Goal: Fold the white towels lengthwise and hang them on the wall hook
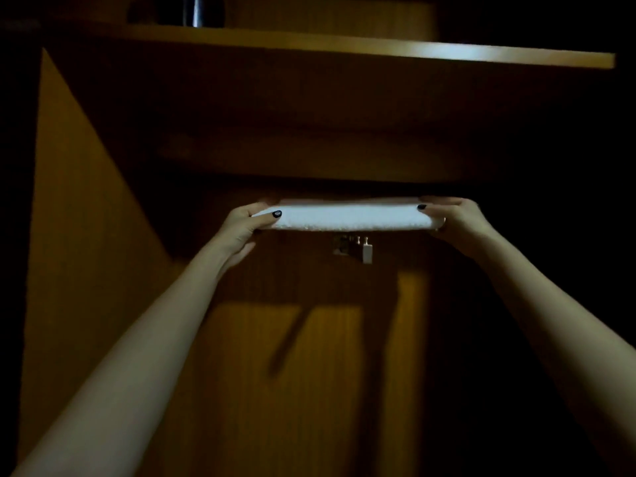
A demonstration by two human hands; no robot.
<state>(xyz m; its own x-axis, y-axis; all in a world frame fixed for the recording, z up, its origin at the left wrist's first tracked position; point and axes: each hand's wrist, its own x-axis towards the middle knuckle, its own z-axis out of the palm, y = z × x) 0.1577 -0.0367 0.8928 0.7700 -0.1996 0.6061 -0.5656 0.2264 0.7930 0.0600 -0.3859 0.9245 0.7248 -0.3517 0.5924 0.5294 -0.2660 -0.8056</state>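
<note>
Arms, two: both bare, stretched forward and up, roughly level.
Folded white towel [347,218], one: held flat and level between the hands.
Wall hook [354,247], one: metal, just below the towel, midway between the fingers.
Wooden shelf [344,46], one: well above.
Left hand [241,228]: thumb on the near edge, fingers curled round the towel's left end.
Right hand [457,218]: same clasp, right end.

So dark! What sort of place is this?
Probably a wooden closet or wardrobe: a wooden shelf overhead, a side panel, and a metal hook on the back wall, under the white towel.
</note>
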